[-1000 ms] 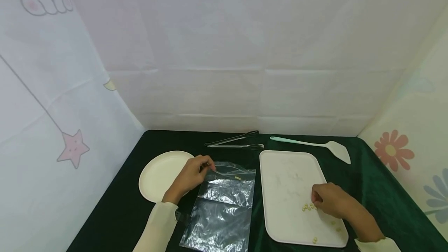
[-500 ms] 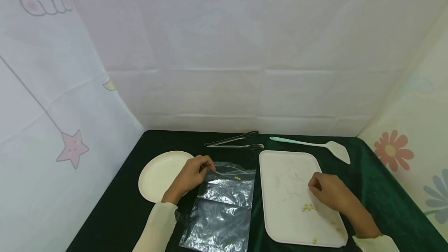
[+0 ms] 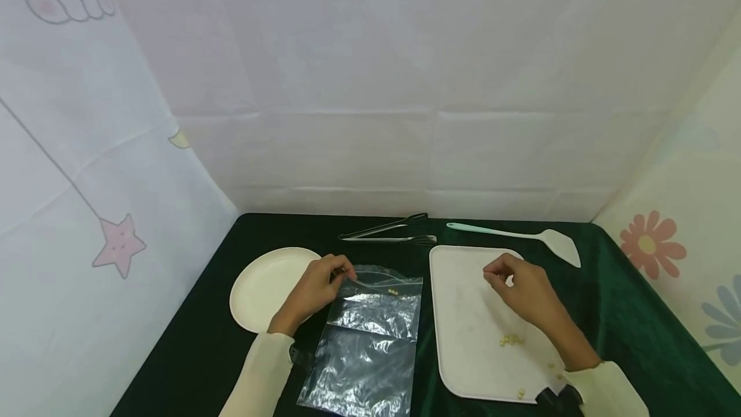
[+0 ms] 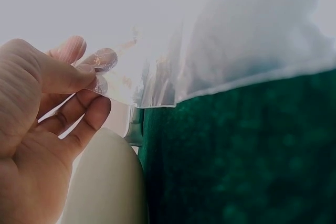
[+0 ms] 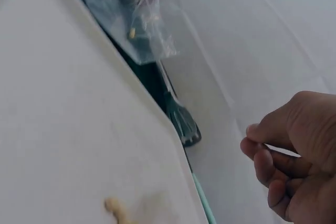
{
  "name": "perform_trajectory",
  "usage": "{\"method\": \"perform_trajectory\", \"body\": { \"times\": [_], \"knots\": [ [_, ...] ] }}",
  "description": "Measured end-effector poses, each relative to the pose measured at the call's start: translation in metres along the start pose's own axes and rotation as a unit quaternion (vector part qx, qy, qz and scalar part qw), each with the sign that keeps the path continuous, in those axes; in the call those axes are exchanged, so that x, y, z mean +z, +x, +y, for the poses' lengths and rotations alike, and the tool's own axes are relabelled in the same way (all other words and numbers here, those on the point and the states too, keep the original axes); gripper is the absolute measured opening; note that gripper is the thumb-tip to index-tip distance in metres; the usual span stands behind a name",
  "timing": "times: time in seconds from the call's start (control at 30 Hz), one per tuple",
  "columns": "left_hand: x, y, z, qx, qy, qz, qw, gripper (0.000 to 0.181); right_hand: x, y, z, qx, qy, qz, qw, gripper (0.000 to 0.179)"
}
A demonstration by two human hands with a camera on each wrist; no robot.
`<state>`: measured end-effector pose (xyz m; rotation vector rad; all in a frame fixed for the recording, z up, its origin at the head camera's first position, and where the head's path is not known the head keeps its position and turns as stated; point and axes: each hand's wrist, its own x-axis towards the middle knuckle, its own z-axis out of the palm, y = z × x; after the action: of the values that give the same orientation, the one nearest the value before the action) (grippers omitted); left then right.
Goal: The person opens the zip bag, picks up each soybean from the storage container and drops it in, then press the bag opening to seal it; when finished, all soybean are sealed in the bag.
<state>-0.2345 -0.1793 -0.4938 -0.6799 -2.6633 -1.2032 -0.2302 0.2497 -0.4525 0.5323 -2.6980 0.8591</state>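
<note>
My left hand pinches the mouth edge of a clear zip bag lying flat on the dark green cloth. In the left wrist view, its thumb and fingers grip the thin plastic. A few small pale-yellow pieces show near the bag's top. My right hand is over the upper right part of a white tray, thumb and forefinger tips together; I cannot tell whether something small is between them. On the tray, several more pale-yellow pieces form a cluster, with others nearer its front edge.
A round cream plate lies left of the bag, partly behind the left hand. Metal tongs lie at the table's back. A spatula with a mint handle lies behind the tray. White printed cloth walls enclose the back and sides.
My right hand has moved from beside the cluster of yellow pieces up and left, toward the bag. My left hand keeps hold of the bag's edge in the same place.
</note>
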Motion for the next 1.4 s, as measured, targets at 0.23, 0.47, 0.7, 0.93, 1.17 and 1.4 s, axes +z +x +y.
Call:
{"method": "perform_trajectory", "body": {
  "times": [0.23, 0.47, 0.7, 0.93, 1.17, 1.4],
  "knots": [
    [0.001, 0.002, 0.0, 0.001, 0.001, 0.003, 1.0, 0.025, 0.009, 0.012, -0.016, 0.027, 0.118, -0.029, 0.9922, 0.009],
    [-0.001, -0.001, -0.001, -0.009, 0.004, 0.0, 1.0, 0.025, 0.029, 0.025, -0.037, 0.035, 0.212, -0.079, 0.9734, 0.017],
    [-0.005, -0.003, -0.001, -0.011, -0.001, 0.006, 0.9999, 0.026, 0.05, 0.042, -0.062, 0.006, 0.249, -0.1, 0.9634, 0.015],
    [-0.004, -0.004, -0.001, -0.013, -0.004, 0.003, 0.9999, 0.026, 0.07, 0.051, -0.082, -0.018, 0.232, -0.094, 0.9679, 0.013],
    [-0.002, -0.005, -0.002, -0.003, 0.008, 0.008, 0.9999, 0.025, 0.091, 0.057, -0.094, -0.018, 0.207, -0.101, 0.9731, 0.011],
    [-0.002, -0.001, -0.003, -0.002, 0.009, 0.01, 0.9999, 0.025, 0.101, 0.06, -0.092, -0.029, 0.204, -0.114, 0.9718, 0.016]
  ]
}}
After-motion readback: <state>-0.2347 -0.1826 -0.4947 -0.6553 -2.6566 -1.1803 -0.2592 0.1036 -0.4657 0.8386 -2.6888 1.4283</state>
